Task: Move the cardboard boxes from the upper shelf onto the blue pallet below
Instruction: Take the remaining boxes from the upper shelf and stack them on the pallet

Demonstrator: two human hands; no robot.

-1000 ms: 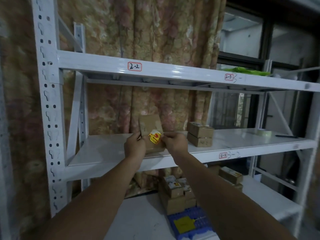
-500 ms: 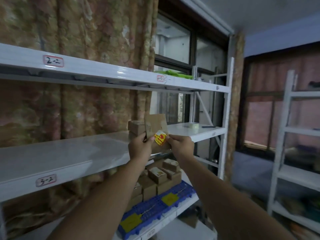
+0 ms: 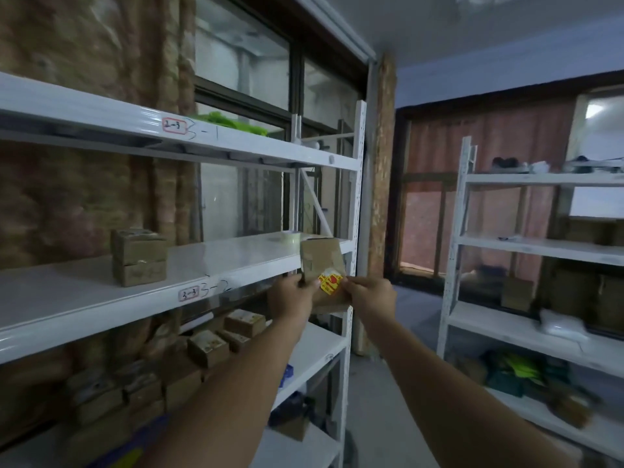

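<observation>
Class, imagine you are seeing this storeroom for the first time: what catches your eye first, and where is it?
First, the box with a yellow-and-red sticker, held up at centre between the left hand and right hand. Next, two stacked boxes on the white shelf to the left, and more boxes crowded on the level below.
</observation>
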